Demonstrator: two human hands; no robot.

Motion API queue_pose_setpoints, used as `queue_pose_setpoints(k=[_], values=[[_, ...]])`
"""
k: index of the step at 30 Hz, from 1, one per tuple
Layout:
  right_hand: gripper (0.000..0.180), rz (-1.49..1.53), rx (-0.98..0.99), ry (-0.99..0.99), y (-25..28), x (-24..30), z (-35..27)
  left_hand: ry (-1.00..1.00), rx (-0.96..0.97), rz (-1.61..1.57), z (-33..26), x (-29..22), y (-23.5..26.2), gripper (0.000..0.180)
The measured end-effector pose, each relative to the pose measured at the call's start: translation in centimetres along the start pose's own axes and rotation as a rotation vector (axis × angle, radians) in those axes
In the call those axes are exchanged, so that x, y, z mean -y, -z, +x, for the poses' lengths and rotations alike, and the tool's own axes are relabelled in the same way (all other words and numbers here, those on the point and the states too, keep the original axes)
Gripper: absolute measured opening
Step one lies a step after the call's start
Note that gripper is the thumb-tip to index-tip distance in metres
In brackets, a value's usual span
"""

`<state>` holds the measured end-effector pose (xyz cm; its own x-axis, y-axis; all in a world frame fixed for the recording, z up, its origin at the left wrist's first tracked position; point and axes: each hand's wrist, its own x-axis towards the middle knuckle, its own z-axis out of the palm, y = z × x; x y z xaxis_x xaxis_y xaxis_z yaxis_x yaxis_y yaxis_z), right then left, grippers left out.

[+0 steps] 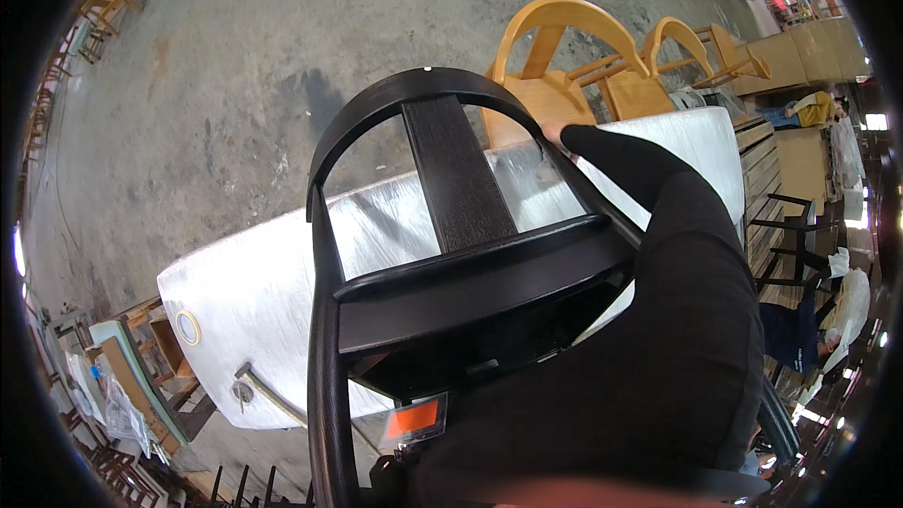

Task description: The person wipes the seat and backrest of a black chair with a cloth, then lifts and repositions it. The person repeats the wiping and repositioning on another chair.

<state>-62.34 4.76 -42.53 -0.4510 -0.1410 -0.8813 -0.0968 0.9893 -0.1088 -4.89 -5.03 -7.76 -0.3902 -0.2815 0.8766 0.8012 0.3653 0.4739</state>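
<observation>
A black wooden chair with a curved top rail and a broad centre slat stands tilted in front of me, over a white plastic-wrapped surface. My right arm, in a black sleeve, reaches forward along its right side. At the end of that arm, my right hand is closed on the curved rail; the fingers are mostly hidden behind the wood. My left hand does not show. An orange card in a clear holder hangs close to my body, beside the chair's left post.
Light wooden chairs stand beyond the wrapped surface. On its left lie a tape roll and a long pale-handled tool. Boards lean at left. One person in yellow and another in dark clothes are at right.
</observation>
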Motion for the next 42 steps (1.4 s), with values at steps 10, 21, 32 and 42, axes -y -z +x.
queue_pose_setpoints(k=[10,21,32,42], values=[[0.048,-0.34,-0.681,0.96,-0.5,11.7,-3.6,0.072,-0.272,0.18,2.3,1.6,-2.7,0.029],[0.057,-0.192,-0.379,0.452,0.0,-1.5,-0.7,-0.102,-0.278,0.01,2.6,3.4,-2.4,0.04],[0.042,-0.879,-0.664,1.081,-6.9,25.4,-10.2,-0.05,-0.493,0.197,0.5,0.8,-3.0,0.025],[0.044,-1.5,0.192,1.285,-29.1,35.6,-17.3,-0.042,-0.213,0.081,-0.6,-0.4,-0.8,0.025]])
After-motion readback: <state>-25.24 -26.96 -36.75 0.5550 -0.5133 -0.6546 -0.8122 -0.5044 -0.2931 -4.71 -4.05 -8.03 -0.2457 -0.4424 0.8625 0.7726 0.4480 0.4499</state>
